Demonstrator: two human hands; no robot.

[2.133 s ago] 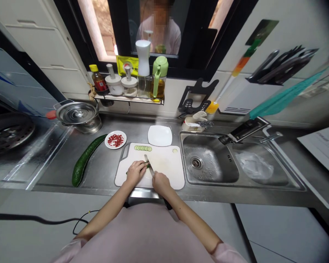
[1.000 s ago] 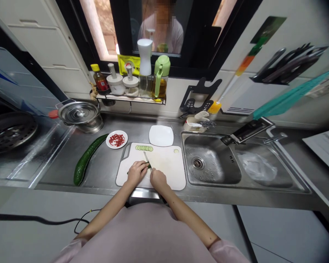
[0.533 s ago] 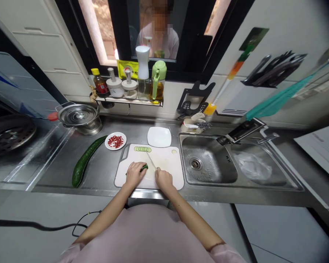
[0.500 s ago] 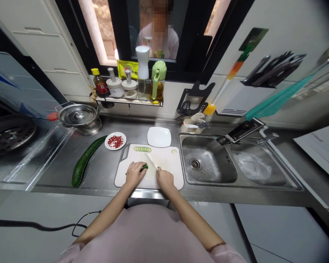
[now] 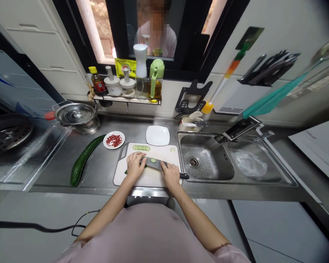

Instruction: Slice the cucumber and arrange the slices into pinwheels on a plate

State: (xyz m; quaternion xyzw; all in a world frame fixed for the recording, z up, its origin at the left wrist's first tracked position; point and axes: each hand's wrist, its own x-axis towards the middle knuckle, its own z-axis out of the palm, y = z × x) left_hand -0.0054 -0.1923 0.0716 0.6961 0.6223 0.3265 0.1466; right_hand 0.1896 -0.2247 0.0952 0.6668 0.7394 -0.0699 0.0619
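Observation:
My right hand (image 5: 170, 174) is closed on a kitchen knife (image 5: 158, 164), its black handle sticking out to the right. The blade lies tilted flat over the white cutting board (image 5: 122, 178), with a cucumber slice (image 5: 153, 160) on its face. My left hand (image 5: 136, 166) is curled over a dark green cucumber piece (image 5: 126, 171), mostly hidden beneath it; the fingertips are at the blade's left end. A row of overlapping cucumber slices (image 5: 141, 148) lies along the board's far edge. One single slice (image 5: 172, 150) sits at the far right corner.
Left of the board lie a long whole cucumber (image 5: 83, 160) and a white plate (image 5: 114, 147) with chopped red pieces. A square white plate (image 5: 157, 135) stands behind it. To the right is a sink (image 5: 208, 168); a lidded steel pot (image 5: 89, 126) stands at back left.
My right hand has turned the knife from pointing away to nearly crosswise, blade flat, with a slice now showing on it. My left hand's fingers have shifted away from me towards the blade's end.

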